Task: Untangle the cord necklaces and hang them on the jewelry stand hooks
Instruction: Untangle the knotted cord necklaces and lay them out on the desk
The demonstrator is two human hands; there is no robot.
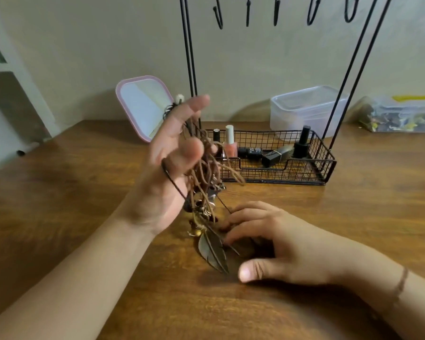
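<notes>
Centre of the frame: the left hand point(172, 158), raised with palm turned inward and fingers nearly straight, carries a tangled bunch of cords point(203, 168) draped over its fingers; no finger curls round them. The bunch hangs down to the table point(84, 192), where the feather pendants point(212, 251) lie at lower centre. The right hand point(268, 244) rests on the table just beside them, its loosely bent fingertips touching the pendants; whether it pinches a cord cannot be told. The stand point(190, 57) rises behind, its hooks point(219, 17) along the top edge all bare, its wire tray point(326, 158) holding small bottles. A mirror point(142, 106) leans at upper left. The cords appear light, limp and prone to snagging on one another; the metal pendants add weight at the low end. A sensible hold is judged to be one pendant, tracing its own cord upward, rather than pulling on the bunch.
</notes>
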